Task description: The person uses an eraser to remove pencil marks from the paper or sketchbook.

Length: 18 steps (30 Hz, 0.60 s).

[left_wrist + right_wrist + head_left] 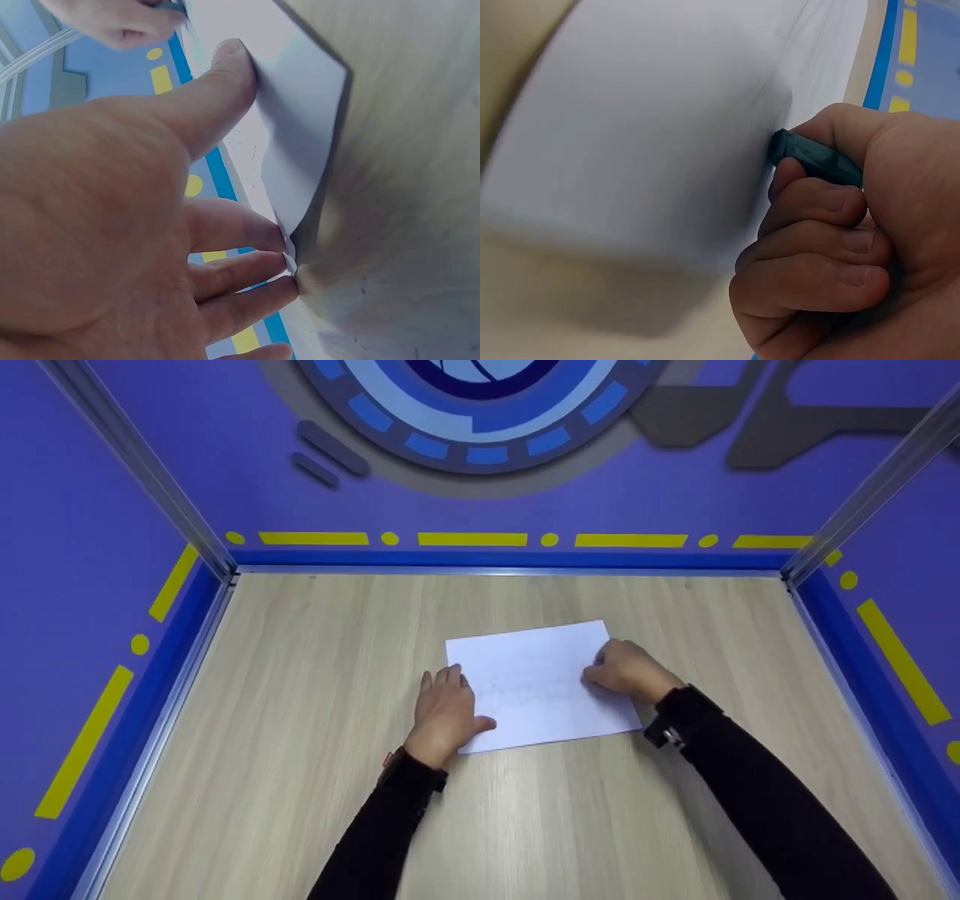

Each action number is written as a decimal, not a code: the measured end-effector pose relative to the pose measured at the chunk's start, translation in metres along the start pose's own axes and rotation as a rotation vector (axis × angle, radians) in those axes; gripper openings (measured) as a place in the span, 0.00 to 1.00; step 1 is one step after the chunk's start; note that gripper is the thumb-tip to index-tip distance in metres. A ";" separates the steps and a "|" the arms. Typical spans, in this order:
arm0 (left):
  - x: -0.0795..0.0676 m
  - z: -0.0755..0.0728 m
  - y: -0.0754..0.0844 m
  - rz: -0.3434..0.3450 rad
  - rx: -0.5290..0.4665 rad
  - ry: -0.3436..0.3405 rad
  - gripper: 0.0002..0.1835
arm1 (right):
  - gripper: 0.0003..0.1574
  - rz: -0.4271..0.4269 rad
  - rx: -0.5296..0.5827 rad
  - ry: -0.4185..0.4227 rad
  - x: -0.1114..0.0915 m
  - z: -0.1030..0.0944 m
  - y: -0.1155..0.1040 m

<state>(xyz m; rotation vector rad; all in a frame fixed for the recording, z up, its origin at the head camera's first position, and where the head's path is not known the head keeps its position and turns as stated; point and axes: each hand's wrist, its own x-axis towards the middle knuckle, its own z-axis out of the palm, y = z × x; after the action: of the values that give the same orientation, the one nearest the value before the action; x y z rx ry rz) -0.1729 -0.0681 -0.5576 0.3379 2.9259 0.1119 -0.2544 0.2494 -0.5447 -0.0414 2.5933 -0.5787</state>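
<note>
Over tabletop [300, 697], pinching teal block [821, 159] in right hand [628, 667], touching paper [536, 682] left of grip with spread left hand [444, 712]; could buckle if dragged.

Paper [536, 682] on table [322, 697] — wall [480, 514] behind.

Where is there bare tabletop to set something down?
Bare tabletop lies between the left hand and left wall, between the paper and far wall, and between the black sleeves. The paper's sides are crowded: the left hand touches one, the right hand grips a dark teal object over the other.
</note>
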 end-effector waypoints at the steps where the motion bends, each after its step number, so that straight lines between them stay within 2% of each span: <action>1: 0.000 0.000 0.000 0.002 -0.003 0.003 0.55 | 0.32 0.011 0.003 0.001 -0.001 -0.002 0.006; 6: -0.001 0.000 0.000 0.005 -0.016 0.009 0.55 | 0.18 0.037 0.009 0.006 -0.003 -0.007 0.026; 18: 0.000 0.001 0.000 0.007 -0.028 0.012 0.55 | 0.22 0.047 0.015 0.041 -0.011 -0.003 0.024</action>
<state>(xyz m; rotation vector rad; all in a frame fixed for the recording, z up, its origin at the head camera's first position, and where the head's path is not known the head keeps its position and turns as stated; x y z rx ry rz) -0.1723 -0.0678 -0.5581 0.3438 2.9324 0.1562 -0.2445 0.2738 -0.5468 0.0367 2.6213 -0.5882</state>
